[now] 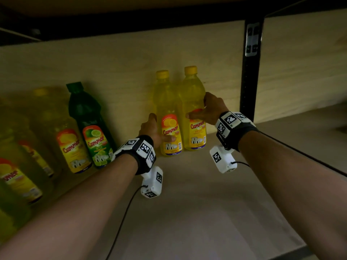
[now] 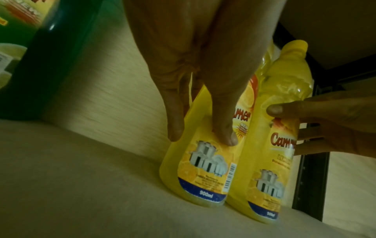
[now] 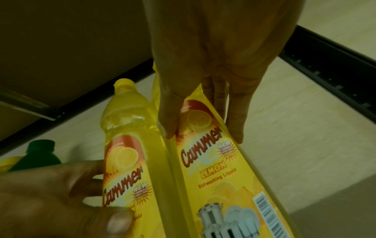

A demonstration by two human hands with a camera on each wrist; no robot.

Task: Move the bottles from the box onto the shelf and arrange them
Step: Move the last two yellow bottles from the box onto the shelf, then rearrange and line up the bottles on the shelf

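Observation:
Two yellow Cammer bottles stand side by side on the shelf board [image 1: 197, 203] against the back panel. My left hand [image 1: 155, 132] grips the left yellow bottle [image 1: 169, 113] low on its label, thumb in front. My right hand [image 1: 208, 109] grips the right yellow bottle [image 1: 193, 98] at mid-height. In the left wrist view, my left hand [image 2: 200, 135] wraps the left bottle [image 2: 195, 173], whose base is on the board beside the right bottle [image 2: 270, 145]. From the right wrist, my right hand [image 3: 202, 133] holds the right bottle [image 3: 219, 177], which touches the left bottle [image 3: 126, 145].
Left of the pair stand a green bottle [image 1: 90, 124] and several more yellow bottles [image 1: 71, 143] along the back panel. A black upright post [image 1: 250, 72] rises just right of the right bottle. Another shelf hangs close overhead. Bare board stretches in front and to the right.

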